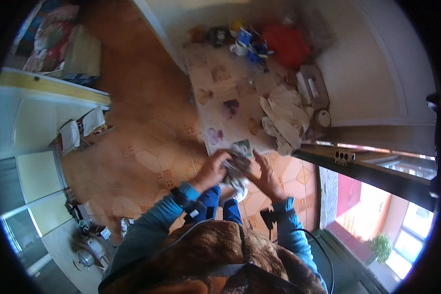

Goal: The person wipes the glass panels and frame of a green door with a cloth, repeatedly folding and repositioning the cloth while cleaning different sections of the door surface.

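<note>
My left hand (217,167) grips a crumpled grey-brown bundle (238,166), which looks like cloth but is blurred. My right hand (266,180) is just to the right of it, fingers spread, with the thumb close to the bundle's edge; whether it touches cannot be told. Both hands are in front of my body, at the near end of a table (220,119) with a patterned cover. Beyond the bundle, a small green printed piece (244,147) shows at the table's near edge. A pale crumpled cloth (284,114) lies on the table's right side.
At the table's far end are a white mug (239,48), a blue item (244,36) and a red bundle (286,42). A grey box-like object (314,86) stands by the wall. White cloths (93,120) hang at left. A windowsill (352,156) runs along the right. Tiled floor (147,161) lies left.
</note>
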A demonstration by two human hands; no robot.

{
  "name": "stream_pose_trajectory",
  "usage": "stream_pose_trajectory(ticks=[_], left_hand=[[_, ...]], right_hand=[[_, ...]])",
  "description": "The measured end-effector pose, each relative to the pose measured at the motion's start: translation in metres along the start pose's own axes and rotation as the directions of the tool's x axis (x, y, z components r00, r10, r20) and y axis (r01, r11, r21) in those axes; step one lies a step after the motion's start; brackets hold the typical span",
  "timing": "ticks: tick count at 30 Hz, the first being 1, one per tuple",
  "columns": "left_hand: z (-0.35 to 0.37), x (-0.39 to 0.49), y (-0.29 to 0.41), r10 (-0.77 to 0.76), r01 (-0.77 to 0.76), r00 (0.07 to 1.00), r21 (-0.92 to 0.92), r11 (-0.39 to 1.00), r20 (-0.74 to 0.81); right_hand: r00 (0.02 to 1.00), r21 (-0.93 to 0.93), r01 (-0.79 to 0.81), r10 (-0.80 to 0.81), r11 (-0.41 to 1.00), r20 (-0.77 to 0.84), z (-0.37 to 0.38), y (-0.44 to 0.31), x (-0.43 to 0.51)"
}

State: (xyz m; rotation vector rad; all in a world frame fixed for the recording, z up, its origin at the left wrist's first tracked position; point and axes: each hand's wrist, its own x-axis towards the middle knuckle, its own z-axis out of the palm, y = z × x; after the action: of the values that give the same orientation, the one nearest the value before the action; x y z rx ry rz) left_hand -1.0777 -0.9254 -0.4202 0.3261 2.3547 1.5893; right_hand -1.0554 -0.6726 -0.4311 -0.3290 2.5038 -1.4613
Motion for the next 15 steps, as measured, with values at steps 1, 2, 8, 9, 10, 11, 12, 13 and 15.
stream_pose_trajectory(ticks=[1,2,8,9,10,11,12,13,15], left_hand=[[0.003,-0.002,0.021,0.081,-0.078,0.994,-0.039,0.996,0.069],[0.008,-0.004,0.040,0.060,-0.050,0.990,-0.079,0.996,0.128],[0.019,-0.008,0.105,0.229,-0.193,0.918,-0.139,0.971,0.324],[0.022,-0.009,0.113,0.236,-0.211,0.899,-0.109,0.971,0.370],[0.028,-0.016,0.123,0.206,-0.186,0.888,-0.089,0.979,0.411],[0.034,-0.020,0.133,0.212,-0.205,0.876,-0.062,0.977,0.433],[0.039,-0.023,0.145,0.288,-0.324,0.848,0.005,0.946,0.446],[0.049,-0.020,0.154,0.212,-0.298,0.823,0.084,0.951,0.526],[0.064,-0.025,0.172,0.257,-0.331,0.772,0.022,0.943,0.581]], right_hand=[[0.994,0.148,-0.082,0.071,0.986,0.082,0.000,-0.013,-0.010],[0.978,0.170,-0.187,0.168,0.967,0.120,0.000,-0.026,-0.021],[0.961,0.231,-0.200,0.237,0.952,-0.146,-0.034,-0.087,-0.087],[0.941,0.154,-0.197,0.231,0.968,-0.249,-0.052,-0.095,-0.104],[0.924,0.175,-0.208,0.252,0.962,-0.287,-0.069,-0.103,-0.124],[0.898,0.207,-0.231,0.290,0.951,-0.330,-0.087,-0.109,-0.144],[0.890,0.230,-0.189,0.265,0.955,-0.372,-0.105,-0.117,-0.165],[0.839,0.190,-0.305,0.358,0.933,-0.411,-0.123,-0.114,-0.182],[0.821,0.099,-0.324,0.332,0.941,-0.465,-0.148,-0.117,-0.226]])
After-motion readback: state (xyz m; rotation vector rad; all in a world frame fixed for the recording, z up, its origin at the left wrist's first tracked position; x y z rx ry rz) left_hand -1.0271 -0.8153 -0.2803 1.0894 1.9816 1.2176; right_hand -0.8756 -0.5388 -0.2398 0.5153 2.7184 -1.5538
